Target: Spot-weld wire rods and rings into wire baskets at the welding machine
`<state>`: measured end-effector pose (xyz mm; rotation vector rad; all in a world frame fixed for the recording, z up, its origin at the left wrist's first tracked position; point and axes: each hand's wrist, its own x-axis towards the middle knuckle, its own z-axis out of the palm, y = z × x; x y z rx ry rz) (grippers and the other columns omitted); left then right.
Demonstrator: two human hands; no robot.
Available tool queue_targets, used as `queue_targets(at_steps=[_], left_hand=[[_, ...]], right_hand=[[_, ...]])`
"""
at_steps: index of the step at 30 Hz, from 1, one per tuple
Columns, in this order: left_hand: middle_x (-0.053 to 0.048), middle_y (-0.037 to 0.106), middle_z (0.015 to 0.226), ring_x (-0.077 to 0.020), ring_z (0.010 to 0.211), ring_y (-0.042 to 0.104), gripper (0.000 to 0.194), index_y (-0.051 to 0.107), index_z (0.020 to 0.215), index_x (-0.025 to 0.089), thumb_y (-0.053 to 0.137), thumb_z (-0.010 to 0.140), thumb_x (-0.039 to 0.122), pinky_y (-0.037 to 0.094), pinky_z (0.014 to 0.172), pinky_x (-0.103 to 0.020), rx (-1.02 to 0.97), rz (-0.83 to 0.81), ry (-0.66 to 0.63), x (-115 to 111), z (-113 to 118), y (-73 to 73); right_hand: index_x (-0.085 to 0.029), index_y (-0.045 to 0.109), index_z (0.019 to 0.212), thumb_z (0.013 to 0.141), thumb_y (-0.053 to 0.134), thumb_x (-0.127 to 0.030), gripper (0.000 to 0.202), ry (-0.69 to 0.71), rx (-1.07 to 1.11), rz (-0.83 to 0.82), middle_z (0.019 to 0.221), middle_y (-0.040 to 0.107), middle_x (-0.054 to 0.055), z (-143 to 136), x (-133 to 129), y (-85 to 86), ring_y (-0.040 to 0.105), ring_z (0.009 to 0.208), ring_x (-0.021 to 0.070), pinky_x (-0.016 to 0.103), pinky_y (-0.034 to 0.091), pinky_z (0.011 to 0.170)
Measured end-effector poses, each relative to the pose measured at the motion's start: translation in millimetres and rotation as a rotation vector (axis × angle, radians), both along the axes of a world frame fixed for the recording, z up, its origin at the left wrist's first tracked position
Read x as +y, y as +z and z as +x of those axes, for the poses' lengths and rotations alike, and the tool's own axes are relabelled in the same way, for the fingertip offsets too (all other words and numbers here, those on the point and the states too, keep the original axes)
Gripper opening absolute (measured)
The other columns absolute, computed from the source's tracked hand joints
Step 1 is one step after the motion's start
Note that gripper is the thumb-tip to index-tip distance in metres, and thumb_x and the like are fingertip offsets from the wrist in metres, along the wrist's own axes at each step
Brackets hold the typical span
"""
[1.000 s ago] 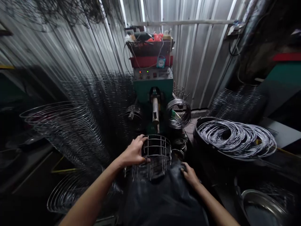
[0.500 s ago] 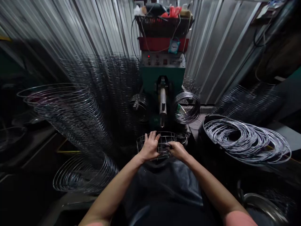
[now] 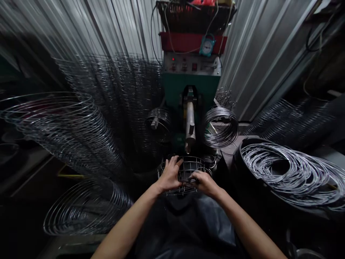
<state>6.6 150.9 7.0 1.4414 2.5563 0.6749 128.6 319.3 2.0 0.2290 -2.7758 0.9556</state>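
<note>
A round wire basket (image 3: 192, 164), made of thin metal rings joined by short cross wires, sits low in front of my apron. My left hand (image 3: 170, 176) grips its left side, fingers over the wires and thumb toward the near side. At the right, my right hand (image 3: 203, 181) is closed by the near side of the basket, its fingers curled around something small and dark that I cannot make out. Just beyond the basket, the metal arm (image 3: 190, 120) of a green machine (image 3: 172, 86) points toward me, with its tip above the far rim.
Tall stacks of wire rings (image 3: 67, 122) lean at the left, with more rings (image 3: 88, 212) below. Wire coils (image 3: 221, 126) flank the machine arm. A black tub (image 3: 242, 158) heaped with wire hoops (image 3: 291, 169) stands at the right. A turquoise clock (image 3: 207, 45) hangs above the control panel.
The camera view has moved nearer and dipped, so the machine and coils look larger. Both hands stay at the basket, which shows more of its inside now.
</note>
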Motion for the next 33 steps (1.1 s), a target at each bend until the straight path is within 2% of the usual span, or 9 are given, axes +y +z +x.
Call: queue_targets(at_steps=[8, 13, 17, 22, 28, 33], left_hand=[[-0.025, 0.023, 0.146, -0.0409, 0.137, 0.016, 0.102, 0.027, 0.139, 0.016, 0.079, 0.055, 0.041, 0.015, 0.106, -0.064, -0.04, 0.034, -0.006, 4, -15, -7.6], [-0.023, 0.023, 0.146, -0.0395, 0.137, 0.016, 0.101, 0.026, 0.14, 0.019, 0.079, 0.056, 0.04, 0.015, 0.106, -0.063, -0.064, 0.066, -0.014, 7, -24, -9.4], [-0.024, 0.023, 0.145, -0.039, 0.137, 0.017, 0.101, 0.029, 0.138, 0.016, 0.08, 0.054, 0.037, 0.016, 0.107, -0.06, -0.087, 0.058, -0.001, 14, -35, -5.7], [-0.023, 0.026, 0.144, -0.0394, 0.136, 0.02, 0.097, 0.034, 0.136, 0.017, 0.08, 0.054, 0.041, 0.02, 0.106, -0.061, -0.104, 0.041, 0.023, 23, -43, 1.0], [-0.022, 0.025, 0.145, -0.0395, 0.136, 0.019, 0.097, 0.031, 0.138, 0.019, 0.079, 0.056, 0.04, 0.021, 0.105, -0.062, -0.069, 0.027, 0.009, 24, -46, -1.0], [-0.022, 0.027, 0.143, -0.0381, 0.135, 0.022, 0.091, 0.032, 0.136, 0.018, 0.076, 0.059, 0.036, 0.021, 0.104, -0.063, -0.03, 0.006, 0.01, 25, -50, 7.7]], right_hand=[[-0.02, 0.064, 0.086, 0.076, 0.06, -0.009, 0.016, -0.013, 0.022, 0.071, 0.082, 0.065, 0.003, -13, 3, -2.3, 0.06, 0.073, 0.0139, 0.022, 0.043, 0.065], [-0.019, 0.064, 0.086, 0.079, 0.06, -0.013, 0.01, -0.032, 0.034, 0.092, 0.081, 0.065, 0.003, -20, 4, -0.1, 0.06, 0.072, 0.0137, 0.021, 0.042, 0.064], [-0.019, 0.065, 0.083, 0.079, 0.062, -0.016, 0.006, -0.07, 0.044, 0.138, 0.078, 0.064, 0.003, -31, 9, 3.8, 0.06, 0.07, 0.0139, 0.021, 0.041, 0.062], [-0.019, 0.065, 0.081, 0.081, 0.061, -0.017, 0.004, -0.089, 0.062, 0.127, 0.078, 0.065, 0.003, -42, 15, 6.7, 0.059, 0.07, 0.0133, 0.021, 0.042, 0.063], [-0.021, 0.066, 0.089, 0.084, 0.059, -0.019, 0.009, -0.116, 0.067, 0.141, 0.086, 0.067, 0.003, -40, 13, 3.7, 0.063, 0.078, 0.0136, 0.02, 0.043, 0.067], [-0.022, 0.066, 0.092, 0.084, 0.058, -0.02, 0.011, -0.13, 0.066, 0.175, 0.09, 0.068, 0.004, -47, 12, 0.7, 0.064, 0.081, 0.0155, 0.022, 0.045, 0.07]])
